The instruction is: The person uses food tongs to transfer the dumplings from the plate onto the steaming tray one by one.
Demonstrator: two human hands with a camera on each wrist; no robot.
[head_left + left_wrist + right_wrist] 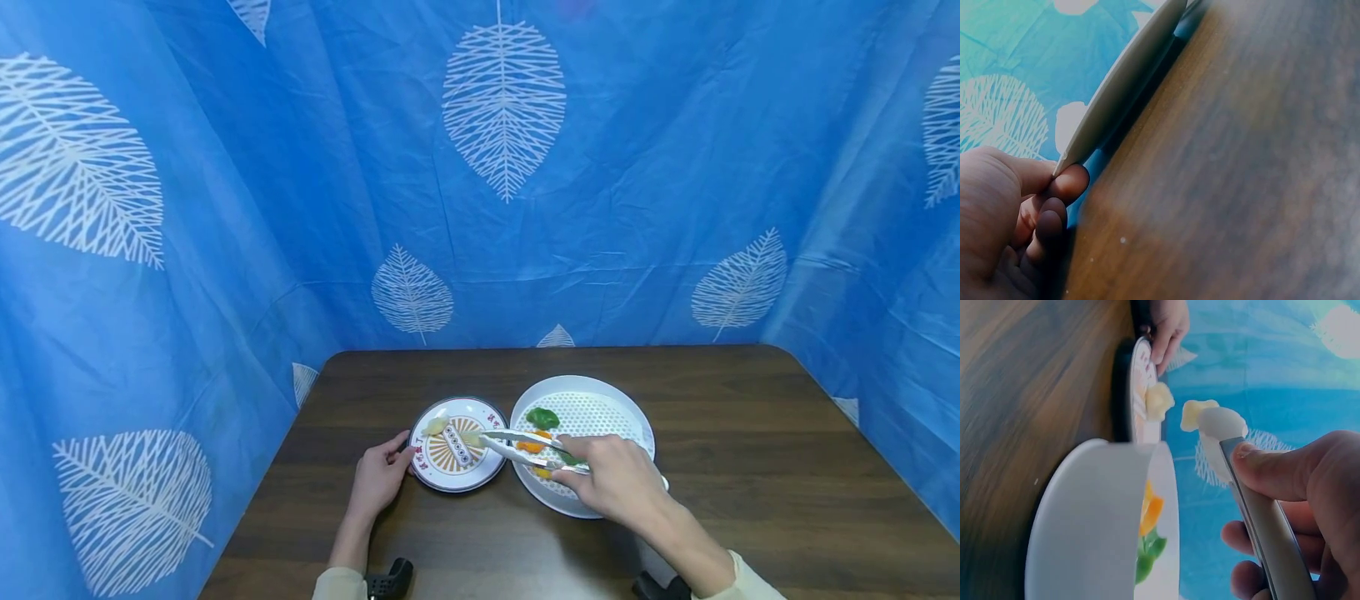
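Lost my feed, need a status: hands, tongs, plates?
Left hand holds small plate rim. Right hand grips tongs, pale piece at tips over small plate. Nothing blocking.

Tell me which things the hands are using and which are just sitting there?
In use:
- left hand, holding the rim of the small round patterned plate
- right hand, gripping the white-tipped metal tongs
- pale yellow food piece at the tongs' tips
- white perforated round tray

Just lying about:
- green leafy piece on the tray
- dark wooden table
- blue leaf-print curtain
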